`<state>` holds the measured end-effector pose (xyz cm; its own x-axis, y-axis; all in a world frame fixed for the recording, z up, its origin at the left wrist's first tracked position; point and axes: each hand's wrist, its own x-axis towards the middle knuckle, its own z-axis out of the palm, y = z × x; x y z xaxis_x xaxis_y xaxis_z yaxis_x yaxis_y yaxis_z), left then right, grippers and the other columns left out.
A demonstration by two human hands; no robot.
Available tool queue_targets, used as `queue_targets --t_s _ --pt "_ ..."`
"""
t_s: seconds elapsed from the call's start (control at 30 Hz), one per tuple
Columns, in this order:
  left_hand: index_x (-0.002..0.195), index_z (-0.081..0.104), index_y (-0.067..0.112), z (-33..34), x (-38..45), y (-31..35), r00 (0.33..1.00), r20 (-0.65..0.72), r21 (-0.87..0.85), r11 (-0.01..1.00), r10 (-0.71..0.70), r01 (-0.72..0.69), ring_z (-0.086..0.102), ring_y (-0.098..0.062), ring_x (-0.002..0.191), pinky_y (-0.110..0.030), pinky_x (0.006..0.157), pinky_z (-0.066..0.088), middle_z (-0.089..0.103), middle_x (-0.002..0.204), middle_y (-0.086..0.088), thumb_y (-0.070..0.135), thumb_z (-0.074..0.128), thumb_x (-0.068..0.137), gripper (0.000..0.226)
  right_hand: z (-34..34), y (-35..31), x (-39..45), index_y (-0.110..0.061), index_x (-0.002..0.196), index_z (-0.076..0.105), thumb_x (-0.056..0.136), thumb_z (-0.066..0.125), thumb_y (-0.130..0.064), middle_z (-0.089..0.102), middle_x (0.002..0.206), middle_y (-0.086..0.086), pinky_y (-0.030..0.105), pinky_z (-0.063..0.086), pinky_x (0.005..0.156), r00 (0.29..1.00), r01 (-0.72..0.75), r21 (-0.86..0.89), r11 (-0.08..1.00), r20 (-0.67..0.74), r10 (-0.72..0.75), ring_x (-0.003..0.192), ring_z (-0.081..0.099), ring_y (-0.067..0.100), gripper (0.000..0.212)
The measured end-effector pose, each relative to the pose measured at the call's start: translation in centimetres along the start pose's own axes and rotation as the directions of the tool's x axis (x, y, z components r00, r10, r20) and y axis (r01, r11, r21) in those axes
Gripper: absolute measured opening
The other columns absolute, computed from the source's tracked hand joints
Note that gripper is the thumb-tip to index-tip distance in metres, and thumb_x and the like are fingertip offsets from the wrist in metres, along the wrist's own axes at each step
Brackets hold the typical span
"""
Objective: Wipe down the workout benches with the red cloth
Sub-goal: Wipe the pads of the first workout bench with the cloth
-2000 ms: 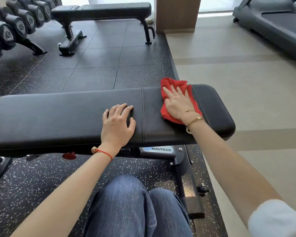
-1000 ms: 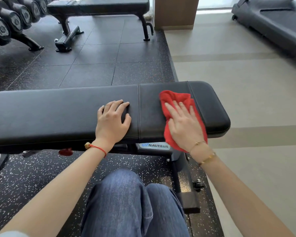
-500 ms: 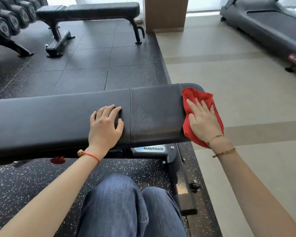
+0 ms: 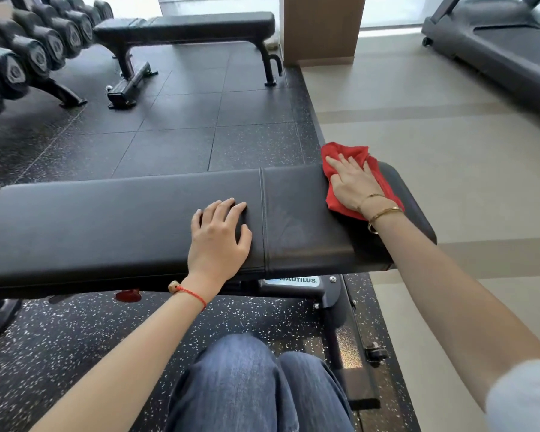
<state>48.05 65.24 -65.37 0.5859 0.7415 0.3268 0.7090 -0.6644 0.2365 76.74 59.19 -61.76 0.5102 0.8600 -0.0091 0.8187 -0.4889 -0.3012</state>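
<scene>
A black padded workout bench runs across in front of me, with a seam right of centre. My right hand lies flat with straight fingers on the red cloth, pressing it onto the far part of the bench's right end. The cloth's upper edge sticks out over the far rim. My left hand rests flat on the pad just left of the seam, fingers spread, holding nothing. A second black bench stands farther back on the dark floor.
A dumbbell rack fills the far left. A wooden pillar stands behind the second bench, and a treadmill sits at the far right on the pale floor. My knees in jeans are below the bench frame.
My right hand has slid the red cloth from the near right edge of the pad up toward its far right corner. My left hand has stayed where it was.
</scene>
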Motion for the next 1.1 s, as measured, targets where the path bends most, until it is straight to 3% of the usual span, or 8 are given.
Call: queue_targets --t_s 0.13,0.3,0.4,0.6,0.77,0.9,1.1 --pt "0.140 0.051 0.023 -0.2 0.0 -0.2 1.000 0.023 -0.042 0.999 -0.009 0.010 0.038 -0.021 0.141 -0.048 0.121 0.023 0.049 0.148 0.000 0.033 0.050 0.096 0.046 1.0 -4.2 -3.2 -0.025 0.152 0.022 0.100 0.029 -0.021 0.012 0.162 0.005 0.043 -0.001 0.122 0.985 0.168 0.022 0.986 0.046 -0.168 0.149 0.010 0.023 0.053" --pt "0.140 0.052 0.018 -0.9 0.1 -0.7 0.999 0.040 -0.065 0.998 -0.019 0.021 0.035 -0.023 0.144 -0.045 0.122 0.022 0.048 0.149 -0.004 0.031 0.051 0.097 0.045 3.4 -7.6 -9.4 -0.030 0.153 0.017 0.099 0.031 -0.025 0.012 0.162 -0.001 0.038 0.000 0.122 0.900 0.435 -0.021 0.900 0.037 -0.434 0.150 0.008 0.018 0.055" --pt "0.137 0.055 0.017 -1.7 -0.6 -2.5 1.000 0.011 0.032 0.999 0.002 -0.002 0.042 -0.025 0.139 -0.047 0.120 0.026 0.053 0.144 -0.006 0.031 0.050 0.097 0.043 3.2 -7.5 -7.7 -0.032 0.153 0.016 0.100 0.031 -0.025 0.010 0.162 -0.003 0.039 -0.002 0.122 0.911 0.410 -0.021 0.912 0.063 -0.408 0.150 0.006 0.018 0.056" --pt "0.136 0.056 0.013 -3.2 -1.3 -7.3 0.993 -0.043 0.105 0.987 -0.114 0.118 0.045 -0.029 0.135 -0.047 0.117 0.027 0.054 0.142 -0.009 0.029 0.049 0.097 0.042 3.9 -12.4 -0.5 -0.026 0.153 0.016 0.100 0.027 -0.025 0.007 0.163 0.004 0.045 -0.004 0.121 0.967 0.243 -0.014 0.970 0.081 -0.241 0.150 0.004 0.025 0.054" --pt "0.131 0.059 0.015 -2.8 -1.5 -8.0 0.983 -0.094 0.054 0.985 -0.159 0.165 0.048 -0.027 0.130 -0.049 0.112 0.033 0.058 0.137 -0.006 0.032 0.043 0.090 0.048 6.3 -16.8 -4.0 -0.026 0.153 0.017 0.099 0.030 -0.027 0.011 0.162 0.004 0.044 -0.001 0.121 0.895 0.445 -0.086 0.891 0.057 -0.442 0.150 0.009 0.024 0.056" --pt "0.129 0.060 0.019 -2.5 -1.4 -8.4 0.979 -0.128 0.050 0.985 -0.157 0.164 0.049 -0.024 0.128 -0.046 0.110 0.032 0.059 0.135 -0.001 0.033 0.043 0.089 0.046 6.6 -15.1 -8.5 -0.028 0.152 0.020 0.097 0.033 -0.027 0.018 0.161 0.001 0.040 0.001 0.122 0.827 0.562 -0.066 0.825 0.016 -0.562 0.149 0.014 0.021 0.057" --pt "0.129 0.059 0.020 -2.2 -1.5 -8.4 0.978 -0.128 0.052 0.984 -0.162 0.170 0.047 -0.023 0.129 -0.047 0.111 0.031 0.058 0.135 0.000 0.036 0.040 0.089 0.047 5.2 -13.9 -2.4 -0.026 0.153 0.018 0.099 0.030 -0.024 0.012 0.162 0.003 0.044 0.000 0.121 0.937 0.349 -0.072 0.934 0.044 -0.347 0.150 0.007 0.024 0.055"
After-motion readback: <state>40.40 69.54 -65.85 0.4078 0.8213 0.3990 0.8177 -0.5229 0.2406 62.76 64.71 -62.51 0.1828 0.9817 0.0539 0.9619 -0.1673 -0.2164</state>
